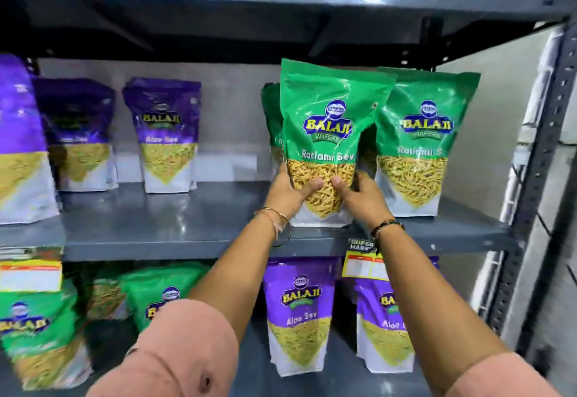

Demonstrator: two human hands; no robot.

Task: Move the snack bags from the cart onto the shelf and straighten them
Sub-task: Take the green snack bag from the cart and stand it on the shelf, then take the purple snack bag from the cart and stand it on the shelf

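A green Ratlami Sev snack bag (327, 121) stands upright near the front of the grey middle shelf (156, 224). My left hand (288, 192) grips its lower left side and my right hand (359, 196) grips its lower right side, thumbs on the front. A second green bag (421, 140) stands just to its right, slightly further back. Another green bag (271, 115) is partly hidden behind the held one. The cart is out of view.
Purple Aloo Sev bags (165, 134) stand at the left of the same shelf, with a bare gap between them and the green bags. The lower shelf holds green bags (40, 334) and purple bags (296, 312). A shelf upright (540, 146) is at the right.
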